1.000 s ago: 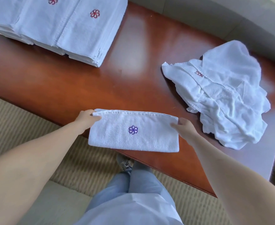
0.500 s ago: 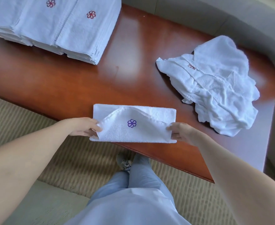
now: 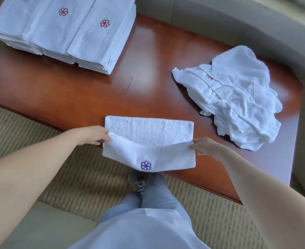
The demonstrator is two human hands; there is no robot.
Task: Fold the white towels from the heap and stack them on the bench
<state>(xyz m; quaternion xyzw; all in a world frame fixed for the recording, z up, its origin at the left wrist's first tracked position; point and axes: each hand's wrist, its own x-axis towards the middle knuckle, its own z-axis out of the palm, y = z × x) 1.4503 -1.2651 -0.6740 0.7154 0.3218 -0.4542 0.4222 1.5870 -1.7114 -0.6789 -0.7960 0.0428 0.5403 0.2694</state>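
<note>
At the near edge of the bench (image 3: 76, 97), you had the towel (image 3: 148, 137) lying partly on the wood and partly overhanging toward your legs. A second earlier it lay there as a closed, flat rectangle, with the purple flower mark (image 3: 145, 165) near the middle of its top face. By this moment you had peeled the top layer back toward yourself: the mark sat low on the flap, close to the bench edge, and the plain terry of the under layer was exposed on the side farther from you.

Your left hand (image 3: 92, 135) pinched the flap's left corner between thumb and curled fingers. Your right hand (image 3: 204, 147) pinched the right corner likewise, its other fingers loosely bent. Between the two grips the flap's upper edge sagged in a shallow curve.

Finding: the fold was being reopened or reset, not completed. I judged this towel not ready for stacking; one lengthwise fold was yet to be laid and squared.

The stack (image 3: 67, 31) stood at the bench's far left corner, several piles side by side, each top towel showing a red mark. The heap (image 3: 238, 105) lay crumpled at the bench's right end, well apart from the towel. Work remained there.
</note>
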